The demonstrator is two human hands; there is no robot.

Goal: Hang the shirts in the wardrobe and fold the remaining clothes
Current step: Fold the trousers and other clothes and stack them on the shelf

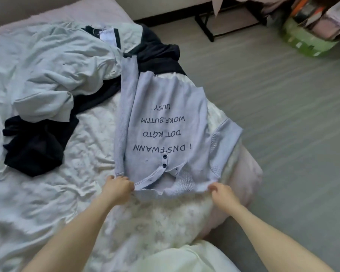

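Head view: pale blue shirt (165, 130) lies spread face up on the bed (86, 124), near the bed's right-hand edge, with printed lettering and two dark buttons on its placket. Collar end is nearest the person; hem end points away, toward the far side of the bed. Long axis therefore runs almost straight out from the body, tilted slightly to the left at the far end.

Left hand (119, 186) has its fingers curled round the fabric at the shoulder on that side, just beside the collar. Right hand (221, 190) pinches the opposite shoulder edge. Both grips are closed on cloth, level with each other, with the collar between them. Neither hand is nearer to the garment; each is already in contact.

One sleeve appears folded inward along the left side as a long strip, while the right sleeve lies out toward the floor side of the bed (its cuff reaches close to the mattress edge).

Judgement: any lift or fold from this grip works along the long axis, with the hem trailing farthest from the hands.

Remaining clothes: a white garment (53, 71) and a dark garment (35, 148) lie heaped to the left, well clear of both hands
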